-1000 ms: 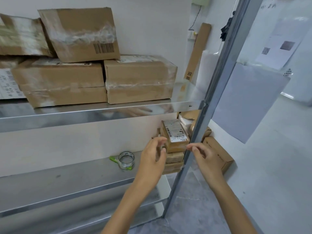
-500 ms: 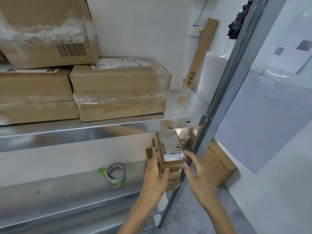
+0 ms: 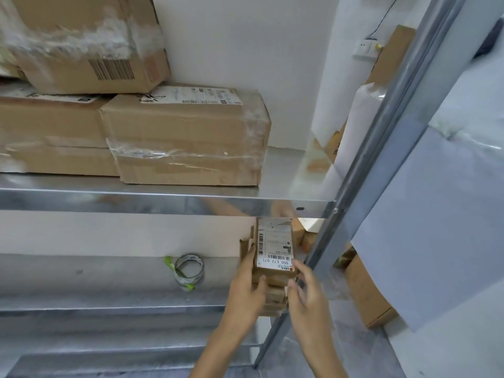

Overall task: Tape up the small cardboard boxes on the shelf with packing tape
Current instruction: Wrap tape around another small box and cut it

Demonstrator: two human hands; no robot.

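My left grip (image 3: pixel 245 290) and right grip (image 3: pixel 308 293), only reaching a moment ago, now clasp the top box (image 3: pixel 275 244), so it can go left to the tape (image 3: pixel 189 271).

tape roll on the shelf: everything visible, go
The tape roll is a thin ring of clear tape with green pieces at its left and lower edge. It sits on the metal shelf, hollow towards the camera, apart from the stack of small boxes to its right. Left hand and right hand are off it.
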